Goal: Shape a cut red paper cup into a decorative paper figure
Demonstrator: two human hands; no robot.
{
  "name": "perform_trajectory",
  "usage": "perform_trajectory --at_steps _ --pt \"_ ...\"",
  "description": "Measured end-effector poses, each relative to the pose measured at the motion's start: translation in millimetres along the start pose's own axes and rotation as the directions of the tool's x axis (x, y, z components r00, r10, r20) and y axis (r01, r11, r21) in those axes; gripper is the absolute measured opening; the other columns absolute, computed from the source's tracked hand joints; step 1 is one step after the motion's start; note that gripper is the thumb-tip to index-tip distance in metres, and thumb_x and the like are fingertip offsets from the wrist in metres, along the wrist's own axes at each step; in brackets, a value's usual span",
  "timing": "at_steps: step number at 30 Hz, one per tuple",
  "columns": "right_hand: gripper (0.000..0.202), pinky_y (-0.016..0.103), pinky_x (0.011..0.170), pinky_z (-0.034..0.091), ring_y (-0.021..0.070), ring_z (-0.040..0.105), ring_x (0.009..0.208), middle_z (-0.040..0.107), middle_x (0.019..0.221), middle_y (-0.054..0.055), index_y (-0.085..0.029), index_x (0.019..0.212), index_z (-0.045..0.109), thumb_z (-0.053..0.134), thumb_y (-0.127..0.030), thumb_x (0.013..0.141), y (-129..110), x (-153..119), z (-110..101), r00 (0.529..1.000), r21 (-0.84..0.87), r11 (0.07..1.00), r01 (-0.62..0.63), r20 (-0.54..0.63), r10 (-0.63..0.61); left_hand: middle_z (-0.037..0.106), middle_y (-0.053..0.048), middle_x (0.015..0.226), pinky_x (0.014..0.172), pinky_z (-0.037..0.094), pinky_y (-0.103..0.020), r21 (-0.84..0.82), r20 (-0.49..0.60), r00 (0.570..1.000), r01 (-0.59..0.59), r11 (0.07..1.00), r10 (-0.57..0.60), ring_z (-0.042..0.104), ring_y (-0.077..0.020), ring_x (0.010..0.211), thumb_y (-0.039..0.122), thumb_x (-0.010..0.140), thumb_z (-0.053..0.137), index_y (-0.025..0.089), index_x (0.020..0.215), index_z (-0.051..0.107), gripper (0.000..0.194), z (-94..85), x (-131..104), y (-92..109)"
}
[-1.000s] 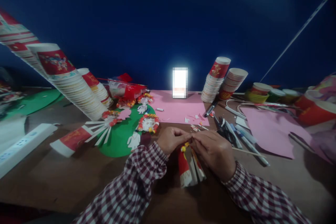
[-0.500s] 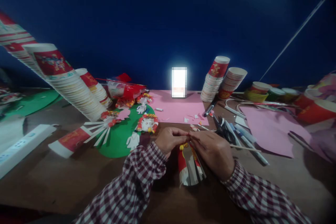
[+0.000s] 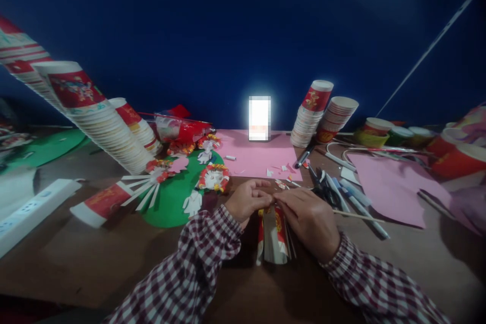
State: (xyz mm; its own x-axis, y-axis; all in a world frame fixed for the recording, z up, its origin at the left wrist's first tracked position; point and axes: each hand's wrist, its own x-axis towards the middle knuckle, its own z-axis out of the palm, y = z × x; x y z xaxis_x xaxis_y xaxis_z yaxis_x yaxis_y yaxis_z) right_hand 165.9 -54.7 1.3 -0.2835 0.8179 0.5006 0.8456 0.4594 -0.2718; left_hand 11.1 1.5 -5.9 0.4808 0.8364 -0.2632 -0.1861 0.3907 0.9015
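Note:
A paper cup cut into strips (image 3: 274, 238), red and yellow with pale insides, hangs between my two hands, its strips pointing toward me. My left hand (image 3: 248, 201) pinches its far end, thumb and fingers closed. From the other side my right hand (image 3: 307, 215) presses its fingertips on the same end, close to the left fingertips. The fingers hide the far end of the cup. Left of my hands lies a green paper sheet (image 3: 163, 217) bearing a white animal cutout (image 3: 193, 203) and a ring of folded red-and-yellow strips (image 3: 214, 178).
Tall paper cup stacks (image 3: 110, 126) lean at left; more cup stacks (image 3: 309, 116) stand at back right. A glowing phone (image 3: 259, 117) stands on pink paper (image 3: 250, 159). Scissors (image 3: 330, 190) and pens (image 3: 355, 195) lie right of my hands. A power strip (image 3: 34, 210) sits far left.
The cut cup has turned slightly between my fingers, so its strips hang differently. My left fingers have shifted a little; both hands stay in nearly the same place.

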Motion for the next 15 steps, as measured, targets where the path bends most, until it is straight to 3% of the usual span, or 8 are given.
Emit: perform_trajectory --at_steps 7,15 --pt "0.019 0.029 0.079 0.041 0.0152 0.054 0.086 0.063 0.089 0.004 -0.019 0.095 0.060 0.046 -0.020 0.082 0.1 1.2 -1.7 0.999 -0.046 0.999 0.024 -0.040 -0.026 0.061 -0.003 0.068 0.058 0.040 -0.020 -0.073 -0.074 0.995 0.057 0.996 -0.062 0.056 -0.0080 0.061 0.022 0.054 0.075 0.008 0.087 0.055 0.041 5.1 -0.1 1.9" --pt "0.019 0.029 0.078 0.041 0.0156 0.054 0.085 0.063 0.086 0.005 -0.018 0.091 0.061 0.044 -0.021 0.084 -3.6 1.0 -2.6 0.998 -0.069 0.997 0.039 -0.053 -0.043 0.064 -0.004 0.069 0.064 0.043 -0.021 0.010 -0.044 0.999 0.022 1.000 -0.022 0.058 -0.0088 0.063 0.023 0.055 0.075 0.008 0.084 0.058 0.037 -0.1 0.0 -1.3"
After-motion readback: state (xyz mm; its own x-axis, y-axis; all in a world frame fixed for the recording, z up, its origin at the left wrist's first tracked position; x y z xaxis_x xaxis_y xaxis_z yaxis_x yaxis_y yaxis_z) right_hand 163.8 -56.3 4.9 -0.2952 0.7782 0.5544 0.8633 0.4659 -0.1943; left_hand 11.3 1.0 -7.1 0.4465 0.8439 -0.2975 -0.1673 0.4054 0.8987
